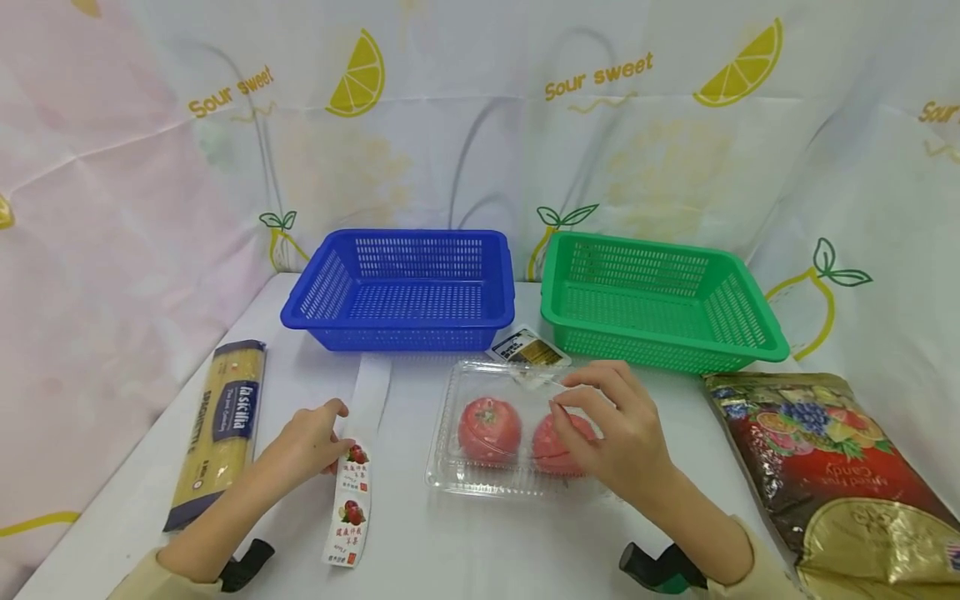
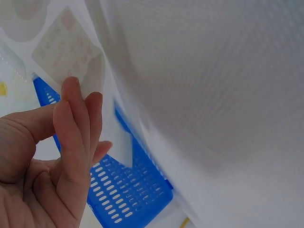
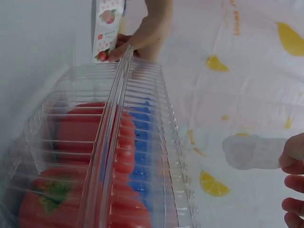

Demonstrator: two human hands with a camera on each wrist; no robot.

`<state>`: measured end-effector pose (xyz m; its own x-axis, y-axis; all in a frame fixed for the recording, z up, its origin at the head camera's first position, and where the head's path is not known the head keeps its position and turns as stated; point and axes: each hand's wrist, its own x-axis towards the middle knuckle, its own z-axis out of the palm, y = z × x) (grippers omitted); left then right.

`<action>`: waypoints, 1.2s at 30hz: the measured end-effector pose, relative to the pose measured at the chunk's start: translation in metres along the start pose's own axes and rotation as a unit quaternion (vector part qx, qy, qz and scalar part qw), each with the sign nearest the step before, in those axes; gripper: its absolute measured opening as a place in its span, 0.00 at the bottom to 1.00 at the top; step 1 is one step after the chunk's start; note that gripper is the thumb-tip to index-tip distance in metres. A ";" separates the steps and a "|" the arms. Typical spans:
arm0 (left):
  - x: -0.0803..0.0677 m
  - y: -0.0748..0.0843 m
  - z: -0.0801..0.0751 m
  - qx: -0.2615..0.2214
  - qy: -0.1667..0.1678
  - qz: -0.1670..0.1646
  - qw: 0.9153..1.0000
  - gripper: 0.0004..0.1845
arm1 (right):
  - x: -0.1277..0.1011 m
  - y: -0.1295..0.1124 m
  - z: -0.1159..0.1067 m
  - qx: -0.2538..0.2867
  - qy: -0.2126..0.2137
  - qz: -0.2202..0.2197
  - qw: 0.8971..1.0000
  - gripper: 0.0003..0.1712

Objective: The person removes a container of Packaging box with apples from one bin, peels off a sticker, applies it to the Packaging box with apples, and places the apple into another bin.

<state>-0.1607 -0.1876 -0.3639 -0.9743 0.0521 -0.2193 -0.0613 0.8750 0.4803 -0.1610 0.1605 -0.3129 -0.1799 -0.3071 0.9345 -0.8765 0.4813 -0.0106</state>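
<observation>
Beige sleeves lie nearest. Farther in, my left grip pinches the label strip at left, printed labels remaining. At centre-right, my right grip pinches one loose label over the clear tomato box, seemingly not yet stuck on.

"Sour sweet" repeats across the far curtain; "SPAGHETTI" marks the left pasta pack; "Candy" stands upside down on the right candy bag; the sticker strip's Chinese characters are unclear.
</observation>
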 end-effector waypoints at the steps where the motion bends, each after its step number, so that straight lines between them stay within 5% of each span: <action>1: 0.000 0.000 0.000 0.004 0.000 -0.004 1.000 0.24 | 0.000 0.002 0.000 -0.005 -0.003 0.008 1.000 0.14; 8: -0.001 -0.006 0.003 0.022 0.000 -0.007 1.000 0.32 | -0.004 0.011 0.001 -0.037 -0.016 0.033 0.999 0.16; 17: -0.005 0.002 -0.003 0.091 -0.014 -0.001 0.996 0.24 | -0.008 0.021 0.001 -0.074 -0.024 0.041 0.996 0.15; 22: -0.008 0.030 -0.015 0.102 -0.012 0.031 0.994 0.21 | -0.010 0.023 0.002 -0.091 -0.027 0.049 0.994 0.14; 29: -0.008 0.079 -0.019 0.018 -0.023 0.106 0.994 0.12 | -0.012 0.026 0.004 -0.109 -0.032 0.044 0.993 0.14; 32: -0.004 0.098 -0.016 -0.031 -0.048 0.159 0.986 0.11 | -0.012 0.027 0.006 -0.115 -0.036 0.037 0.992 0.14; 36: 0.006 0.121 -0.012 -0.087 -0.105 0.230 0.964 0.12 | -0.012 0.028 0.009 -0.118 -0.040 0.021 0.992 0.13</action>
<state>-0.1766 -0.0872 -0.2964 -0.8429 0.5273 -0.1067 0.3136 0.6427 0.6990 -0.1873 0.1704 -0.3272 -0.2571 -0.3420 0.9038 -0.7403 0.6708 0.0432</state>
